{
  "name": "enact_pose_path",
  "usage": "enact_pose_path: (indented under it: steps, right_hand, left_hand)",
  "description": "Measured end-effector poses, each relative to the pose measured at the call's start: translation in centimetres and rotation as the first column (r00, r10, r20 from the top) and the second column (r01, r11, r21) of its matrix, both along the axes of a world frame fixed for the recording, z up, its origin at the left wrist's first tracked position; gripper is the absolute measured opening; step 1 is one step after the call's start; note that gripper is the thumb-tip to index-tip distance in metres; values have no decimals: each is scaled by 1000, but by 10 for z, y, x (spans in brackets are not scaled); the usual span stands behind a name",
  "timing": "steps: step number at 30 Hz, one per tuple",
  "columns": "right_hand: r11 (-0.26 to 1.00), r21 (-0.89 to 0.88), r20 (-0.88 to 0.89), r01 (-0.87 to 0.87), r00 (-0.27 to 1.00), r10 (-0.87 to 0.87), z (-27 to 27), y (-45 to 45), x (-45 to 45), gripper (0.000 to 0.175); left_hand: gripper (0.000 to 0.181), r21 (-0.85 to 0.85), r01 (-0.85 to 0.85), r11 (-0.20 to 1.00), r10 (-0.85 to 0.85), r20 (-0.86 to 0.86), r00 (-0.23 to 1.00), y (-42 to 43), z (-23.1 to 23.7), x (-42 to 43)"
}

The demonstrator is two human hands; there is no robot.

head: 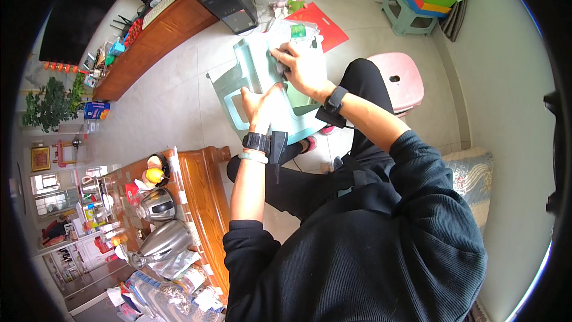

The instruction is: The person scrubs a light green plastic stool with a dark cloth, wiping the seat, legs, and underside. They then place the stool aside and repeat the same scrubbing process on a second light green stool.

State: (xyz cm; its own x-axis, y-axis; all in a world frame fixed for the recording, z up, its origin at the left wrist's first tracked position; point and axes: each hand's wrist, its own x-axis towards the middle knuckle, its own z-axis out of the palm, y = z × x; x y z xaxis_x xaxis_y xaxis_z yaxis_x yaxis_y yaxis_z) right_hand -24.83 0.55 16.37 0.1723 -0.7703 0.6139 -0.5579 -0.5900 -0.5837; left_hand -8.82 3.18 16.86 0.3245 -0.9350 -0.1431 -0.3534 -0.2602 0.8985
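Observation:
Between my knees stands a pale green plastic stool point(308, 126), with cut-out openings in its sides. A long, glossy, pale piece point(248, 65) runs up from it; glare hides whether it is part of the stool. My left hand point(263, 103) straddles the lower end of this piece, thumb on one side and fingers on the other. Beyond and to the right, my right hand point(306, 69) is bent over the piece's right edge. Its fingers pinch a small, dark grey thing point(282, 66), mostly hidden and too unclear to name. Both wrists wear black straps with small boxes.
A pink plastic stool point(402, 76) stands by my right knee. Papers and a red bag point(328, 31) lie on the floor ahead, near a computer tower point(234, 9). To my left, a wooden table point(201, 197) carries a steel kettle point(167, 241). A wall point(505, 98) bounds the right side.

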Motion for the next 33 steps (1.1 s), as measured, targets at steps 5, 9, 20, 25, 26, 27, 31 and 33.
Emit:
enact_pose_path:
  steps: [5, 9, 20, 25, 26, 27, 31, 33]
  right_hand:
    - [989, 143, 27, -37, 999, 33, 11, -7, -4, 44]
    - [948, 317, 523, 16, 831, -188, 18, -17, 4, 32]
    - [980, 107, 419, 168, 886, -198, 25, -84, 26, 23]
    - [894, 168, -154, 416, 907, -393, 4, -30, 13, 33]
    - [895, 297, -52, 332, 942, -332, 3, -23, 10, 33]
    - [907, 347, 92, 237, 954, -284, 5, -20, 10, 34]
    - [960, 185, 196, 211, 949, -246, 28, -48, 22, 35]
    - [969, 117, 291, 218, 925, -243, 37, -62, 26, 34]
  left_hand:
    - [70, 7, -25, 1000, 25, -76, 997, 3, 8, 2]
    - [70, -6, -15, 1000, 15, 46, 999, 9, 11, -3]
    - [71, -153, 68, 986, -50, 118, 992, 10, -17, 7]
    - [71, -70, 49, 996, -56, -108, 993, 14, -11, 9]
    - [70, -39, 42, 998, -45, -78, 996, 14, -9, 8]
    - [70, -26, 45, 999, -46, -55, 997, 14, -8, 8]
    - [69, -45, 49, 998, -44, 120, 992, 14, -10, 0]
    - [68, -80, 54, 995, -47, 80, 996, 14, -10, 0]
